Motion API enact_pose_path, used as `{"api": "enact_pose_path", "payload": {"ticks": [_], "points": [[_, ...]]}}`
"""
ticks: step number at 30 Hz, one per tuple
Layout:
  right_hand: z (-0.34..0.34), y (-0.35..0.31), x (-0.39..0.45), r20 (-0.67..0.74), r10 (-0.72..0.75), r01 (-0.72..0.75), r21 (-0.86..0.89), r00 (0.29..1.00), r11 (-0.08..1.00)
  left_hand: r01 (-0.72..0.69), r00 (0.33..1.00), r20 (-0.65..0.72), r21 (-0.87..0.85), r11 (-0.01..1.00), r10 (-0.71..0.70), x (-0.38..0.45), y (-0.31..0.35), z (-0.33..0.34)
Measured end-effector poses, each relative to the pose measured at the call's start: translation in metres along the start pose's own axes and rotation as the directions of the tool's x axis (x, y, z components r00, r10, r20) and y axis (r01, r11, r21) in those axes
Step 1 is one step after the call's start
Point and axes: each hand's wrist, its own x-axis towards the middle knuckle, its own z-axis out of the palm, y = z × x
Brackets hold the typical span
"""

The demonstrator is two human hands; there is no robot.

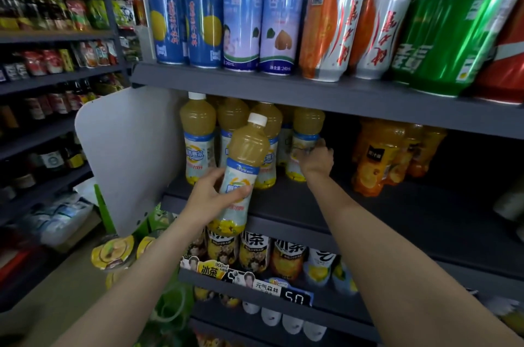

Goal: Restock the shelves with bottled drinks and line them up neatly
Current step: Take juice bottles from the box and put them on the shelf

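My left hand [211,195] grips a yellow juice bottle [243,165] with a white cap, tilted and held in front of the middle shelf [368,219]. Several matching juice bottles [198,136] stand in a group at the left of that shelf. My right hand [316,159] reaches in and holds the rightmost bottle of the group [306,125] at its label, fingers curled round it.
Orange juice bottles [380,159] stand further right on the same shelf, with a dark gap between the two groups. Tall cans [243,12] fill the shelf above. Iced tea bottles [255,253] fill the shelf below. A white divider panel [124,153] bounds the shelf's left end.
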Motion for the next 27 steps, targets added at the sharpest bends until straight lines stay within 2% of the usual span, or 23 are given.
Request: {"api": "enact_pose_path", "payload": {"ticks": [4,8,9,11,13,14,17,21,25,27], "points": [[-0.003,0.017,-0.002,0.049,0.019,-0.026,0.147,0.999,0.989,-0.039,0.998,0.05,0.0,0.999,0.039,0.003,0.008,0.012],[-0.017,0.031,-0.034,0.067,-0.084,0.057,0.33,0.994,0.942,-0.032,0.994,0.104,-0.069,0.997,0.04,0.012,0.017,0.03],[-0.022,0.033,-0.044,0.108,-0.112,0.061,0.395,0.988,0.917,-0.033,0.992,0.116,-0.084,0.996,0.043,0.014,0.018,0.036],[-0.034,0.033,-0.064,0.298,-0.214,0.04,0.496,0.93,0.867,-0.057,0.989,0.131,-0.122,0.991,0.073,0.02,0.018,0.049],[-0.043,0.034,-0.076,0.478,-0.293,0.067,0.435,0.828,0.898,-0.081,0.987,0.127,-0.155,0.985,0.101,0.025,0.02,0.063],[-0.045,0.033,-0.078,0.507,-0.3,0.119,0.358,0.808,0.926,-0.097,0.987,0.115,-0.154,0.983,0.115,0.028,0.02,0.069],[-0.039,0.032,-0.074,0.412,-0.282,0.22,0.193,0.867,0.956,-0.179,0.978,0.107,-0.025,0.984,0.18,0.041,0.021,0.079],[-0.019,0.033,-0.065,0.261,-0.216,0.181,0.151,0.941,0.972,-0.272,0.962,0.088,0.211,0.939,0.259,0.042,0.017,0.073],[-0.002,0.033,-0.056,0.106,-0.185,0.192,-0.059,0.977,0.98,-0.215,0.968,-0.028,0.418,0.882,0.25,0.025,-0.007,0.061],[-0.001,0.03,-0.055,0.109,-0.183,0.196,-0.125,0.977,0.973,-0.178,0.975,-0.035,0.478,0.86,0.221,0.018,-0.017,0.059]]}}
